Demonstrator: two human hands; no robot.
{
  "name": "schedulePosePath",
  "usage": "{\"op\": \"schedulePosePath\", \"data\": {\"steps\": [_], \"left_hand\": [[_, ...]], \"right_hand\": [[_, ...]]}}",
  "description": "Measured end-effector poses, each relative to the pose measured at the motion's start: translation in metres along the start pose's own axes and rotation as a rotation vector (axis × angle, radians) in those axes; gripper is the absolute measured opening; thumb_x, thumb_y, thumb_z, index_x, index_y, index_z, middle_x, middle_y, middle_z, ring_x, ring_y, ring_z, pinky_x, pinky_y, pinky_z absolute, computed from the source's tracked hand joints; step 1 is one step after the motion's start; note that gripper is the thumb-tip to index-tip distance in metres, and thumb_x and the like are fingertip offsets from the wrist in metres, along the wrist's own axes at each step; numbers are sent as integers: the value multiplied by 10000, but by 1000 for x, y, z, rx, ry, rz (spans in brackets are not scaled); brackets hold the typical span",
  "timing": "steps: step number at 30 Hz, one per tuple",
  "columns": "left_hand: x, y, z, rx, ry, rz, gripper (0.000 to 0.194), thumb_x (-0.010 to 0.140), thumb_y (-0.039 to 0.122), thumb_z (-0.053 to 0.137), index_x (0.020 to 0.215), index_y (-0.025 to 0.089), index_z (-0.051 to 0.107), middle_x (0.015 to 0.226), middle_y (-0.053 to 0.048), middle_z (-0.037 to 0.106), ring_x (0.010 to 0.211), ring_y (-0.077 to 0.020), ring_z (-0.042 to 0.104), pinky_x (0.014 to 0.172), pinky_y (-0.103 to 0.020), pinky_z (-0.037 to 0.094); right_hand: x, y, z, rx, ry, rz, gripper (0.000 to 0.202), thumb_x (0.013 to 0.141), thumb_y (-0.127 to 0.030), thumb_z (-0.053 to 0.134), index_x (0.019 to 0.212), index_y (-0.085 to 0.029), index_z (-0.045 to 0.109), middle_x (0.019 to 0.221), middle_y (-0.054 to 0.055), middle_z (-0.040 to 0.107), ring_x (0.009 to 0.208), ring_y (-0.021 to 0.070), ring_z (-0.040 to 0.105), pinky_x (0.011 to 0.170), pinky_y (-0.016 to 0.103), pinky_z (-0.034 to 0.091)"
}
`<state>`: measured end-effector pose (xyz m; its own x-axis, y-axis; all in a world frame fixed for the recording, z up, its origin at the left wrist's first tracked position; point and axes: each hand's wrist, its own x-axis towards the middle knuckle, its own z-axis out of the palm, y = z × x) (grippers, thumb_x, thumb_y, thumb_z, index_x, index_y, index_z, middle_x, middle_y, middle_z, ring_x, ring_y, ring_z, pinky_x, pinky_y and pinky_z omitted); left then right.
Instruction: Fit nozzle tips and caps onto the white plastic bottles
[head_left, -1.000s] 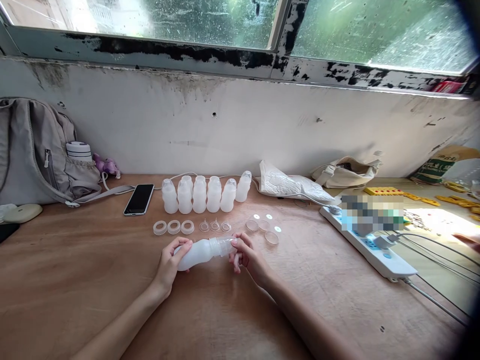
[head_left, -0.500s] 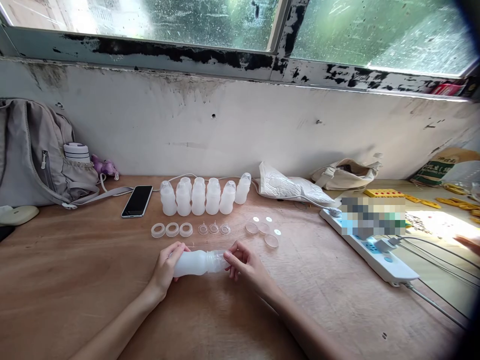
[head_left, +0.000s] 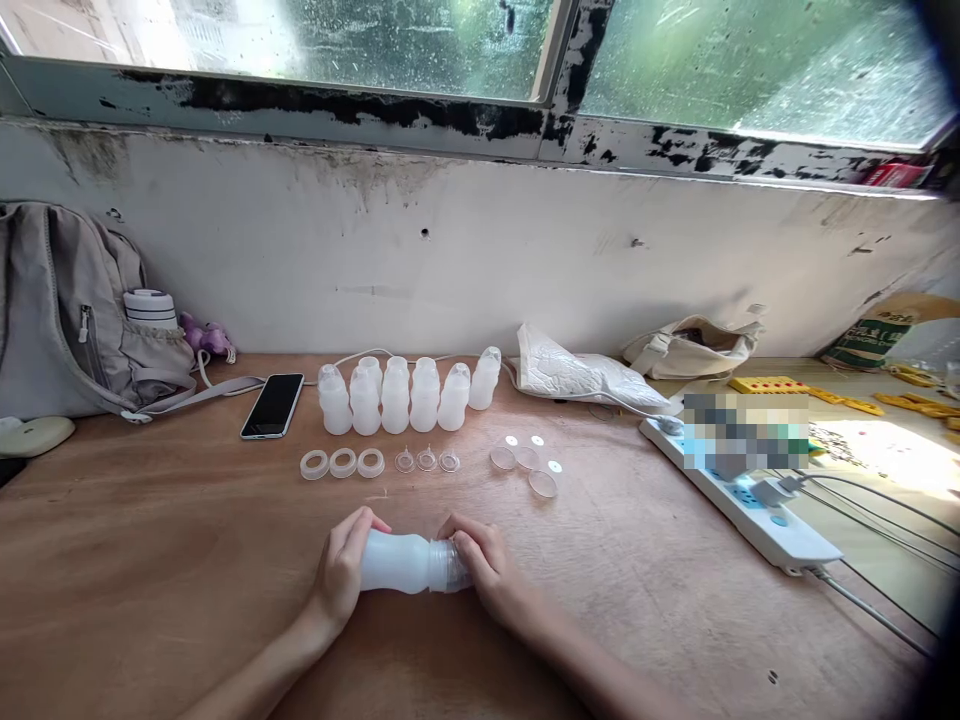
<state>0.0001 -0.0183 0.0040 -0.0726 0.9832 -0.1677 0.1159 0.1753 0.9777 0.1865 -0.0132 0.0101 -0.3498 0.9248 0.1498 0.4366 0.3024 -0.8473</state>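
A frosted white baby bottle (head_left: 397, 562) lies sideways between my two hands, low over the table. My left hand (head_left: 343, 568) is closed round its base end. At the other end, my right hand (head_left: 484, 565) grips the clear cap (head_left: 450, 567), fingers over its tip. Beyond them sit three ring collars (head_left: 343, 463) in a row, then three clear teats (head_left: 427, 459). Further right lie several clear round discs (head_left: 541, 484) and three small white discs (head_left: 555, 466). Several more frosted bottles (head_left: 396, 395) stand behind, some with clear caps.
A phone (head_left: 273, 406) lies left of the bottles, near a grey backpack (head_left: 67, 310). A white padded pouch (head_left: 577, 375) rests by the wall. On the right, a power strip (head_left: 795, 535) with trailing cables crosses the table, near a beige bag (head_left: 694, 348) and yellow parts (head_left: 769, 386).
Both hands have come nearer to me with the bottle, shifting slightly right. My right hand now wraps further over the cap instead of pinching its tip. A hand at the right edge is gone.
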Motion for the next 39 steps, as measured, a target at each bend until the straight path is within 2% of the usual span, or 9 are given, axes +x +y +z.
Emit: {"op": "schedulePosePath", "data": {"steps": [3,9,13,16,23,30,35,39], "left_hand": [[-7,0,4,6,7,35,307,788,374,349,584,177,464,554,22,440,528,-119,410,454,-198,313],[-22,8,8,23,44,92,312,798,395,350,583,179,418,548,29,401,513,-112,378,469,-203,296],[-31,7,11,-11,84,131,307,794,398,353,595,178,429,553,23,408,505,-113,380,464,-208,296],[-34,6,11,3,93,167,303,796,394,354,599,177,432,546,23,404,498,-113,378,462,-211,291],[-28,8,7,47,-13,248,299,814,378,339,598,180,394,576,24,374,521,-112,369,496,-221,298],[-28,6,7,55,-19,310,274,820,343,326,632,176,436,614,9,428,551,-125,404,519,-233,316],[-24,1,10,62,5,350,263,826,337,323,656,177,444,633,8,452,573,-129,425,537,-233,329],[-20,3,12,67,-9,343,234,820,342,353,689,177,456,651,9,467,593,-129,438,549,-227,343]], "right_hand": [[-4,1,6,-21,92,26,324,828,-261,257,628,-171,495,567,-6,502,550,121,452,564,243,333],[-12,2,12,2,123,-20,329,837,-268,239,673,-174,508,606,4,549,553,127,471,595,257,336],[-17,-2,14,52,169,-43,308,842,-294,225,751,-178,495,594,-4,511,542,129,456,580,257,333],[-20,-3,15,70,151,-63,302,841,-300,217,733,-182,473,563,-12,472,512,125,431,549,254,324],[-23,2,16,-23,122,-85,280,829,-280,238,711,-185,473,597,0,492,554,135,441,577,265,328],[-17,5,17,99,141,-162,277,829,-301,249,672,-185,445,548,-16,446,479,111,409,504,241,322],[-9,8,13,122,119,-167,315,815,-309,274,662,-170,511,548,-4,484,488,117,431,500,240,328],[1,12,7,190,77,-109,305,815,-298,308,708,-162,560,605,6,529,554,130,487,528,237,360]]}}
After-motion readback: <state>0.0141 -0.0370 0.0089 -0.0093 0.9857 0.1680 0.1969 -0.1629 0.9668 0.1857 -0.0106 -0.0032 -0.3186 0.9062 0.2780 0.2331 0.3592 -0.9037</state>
